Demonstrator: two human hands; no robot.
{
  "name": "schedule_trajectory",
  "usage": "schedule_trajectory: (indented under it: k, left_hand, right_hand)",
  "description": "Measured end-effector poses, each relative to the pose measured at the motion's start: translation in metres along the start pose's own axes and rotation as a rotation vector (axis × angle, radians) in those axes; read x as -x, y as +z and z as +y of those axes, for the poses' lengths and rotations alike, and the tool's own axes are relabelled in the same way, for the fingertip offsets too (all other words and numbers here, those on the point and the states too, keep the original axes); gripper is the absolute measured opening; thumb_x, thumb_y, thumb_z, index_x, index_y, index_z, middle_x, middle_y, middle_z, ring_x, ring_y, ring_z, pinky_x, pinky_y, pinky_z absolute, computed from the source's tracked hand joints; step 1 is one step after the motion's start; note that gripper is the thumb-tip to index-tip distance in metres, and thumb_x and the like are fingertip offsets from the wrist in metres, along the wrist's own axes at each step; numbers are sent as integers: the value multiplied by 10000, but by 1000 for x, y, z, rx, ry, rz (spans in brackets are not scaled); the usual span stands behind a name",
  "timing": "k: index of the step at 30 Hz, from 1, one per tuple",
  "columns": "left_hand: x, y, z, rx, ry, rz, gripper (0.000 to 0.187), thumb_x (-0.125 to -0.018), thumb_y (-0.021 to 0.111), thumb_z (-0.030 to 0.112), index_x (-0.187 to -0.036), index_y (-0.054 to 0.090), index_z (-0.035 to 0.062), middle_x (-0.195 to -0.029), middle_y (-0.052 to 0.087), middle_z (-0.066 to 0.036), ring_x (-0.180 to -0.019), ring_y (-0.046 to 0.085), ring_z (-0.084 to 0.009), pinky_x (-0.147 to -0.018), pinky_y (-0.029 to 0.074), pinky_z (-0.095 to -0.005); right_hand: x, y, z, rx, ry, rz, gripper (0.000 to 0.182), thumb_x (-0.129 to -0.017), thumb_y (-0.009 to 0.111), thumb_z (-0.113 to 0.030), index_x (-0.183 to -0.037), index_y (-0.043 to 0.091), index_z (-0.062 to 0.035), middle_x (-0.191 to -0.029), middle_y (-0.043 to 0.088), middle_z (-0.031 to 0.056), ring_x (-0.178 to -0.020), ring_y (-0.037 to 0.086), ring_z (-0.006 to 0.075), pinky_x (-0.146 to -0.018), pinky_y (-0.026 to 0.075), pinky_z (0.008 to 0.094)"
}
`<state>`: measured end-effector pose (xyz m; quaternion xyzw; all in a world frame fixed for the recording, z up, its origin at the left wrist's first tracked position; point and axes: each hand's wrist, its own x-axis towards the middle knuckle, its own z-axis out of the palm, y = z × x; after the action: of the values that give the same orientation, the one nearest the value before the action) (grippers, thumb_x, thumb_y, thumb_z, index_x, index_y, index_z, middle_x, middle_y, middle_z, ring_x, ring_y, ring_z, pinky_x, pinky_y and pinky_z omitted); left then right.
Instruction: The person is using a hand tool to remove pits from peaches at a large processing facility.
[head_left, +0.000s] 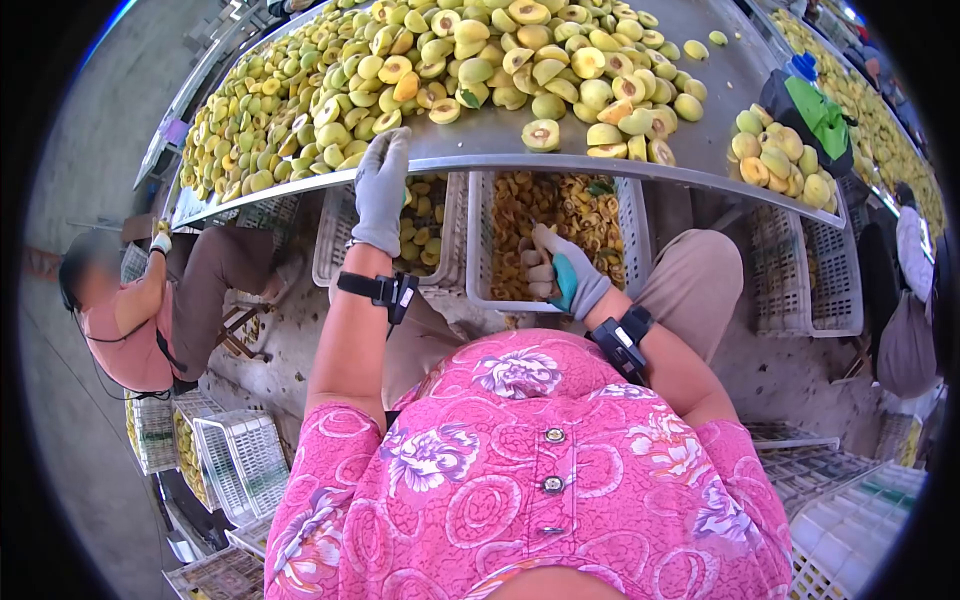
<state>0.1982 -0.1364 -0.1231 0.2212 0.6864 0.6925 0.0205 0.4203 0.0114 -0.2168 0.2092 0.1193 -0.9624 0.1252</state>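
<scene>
My left hand (380, 195), in a grey glove, reaches over the metal table's front edge (480, 163). Its fingers are stretched out and touch or nearly touch the pile of halved yellow-green stone fruit (440, 65); I see nothing held in it. Lower down, my right hand (572, 275), in a grey and teal glove with pale fingertips, is above a white crate (480, 235) of brownish-yellow fruit scraps (600, 215). Its fingers are curled closed, and what they hold, if anything, cannot be made out. Both wrists carry black strapped devices.
Another crate (455, 235) with fruit stands under the table to the left. A smaller fruit heap (780, 160) lies at the table's right, beside a black and green bag (825, 115). A seated co-worker (140, 320) is at left. Stacked crates (240, 465) stand behind.
</scene>
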Motion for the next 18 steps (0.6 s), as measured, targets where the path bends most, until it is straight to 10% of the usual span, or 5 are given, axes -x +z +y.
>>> schedule_trajectory:
  k: [7, 18]
  left_hand:
    - [-28, 105, -19, -778, 39, -579, 748, -844, 588, 461, -1382, 340, 3, -1274, 533, -260, -1184, 526, -372, -965, 426, -390]
    - [-37, 151, -27, -1017, 357, -677, 546, -761, 651, 399, -1192, 534, 86, -1132, 621, -180, -1086, 579, -334, -917, 454, -400]
  right_hand:
    - [-4, -17, -18, -3, -249, 88, 294, -961, 464, -461, -933, 476, -168, -737, 466, -37, -462, 364, 86, -409, 293, 260]
    - [7, -35, -35, -123, -497, 62, 249, -958, 485, -435, -887, 463, -197, -751, 436, -31, -506, 366, 75, -448, 301, 250]
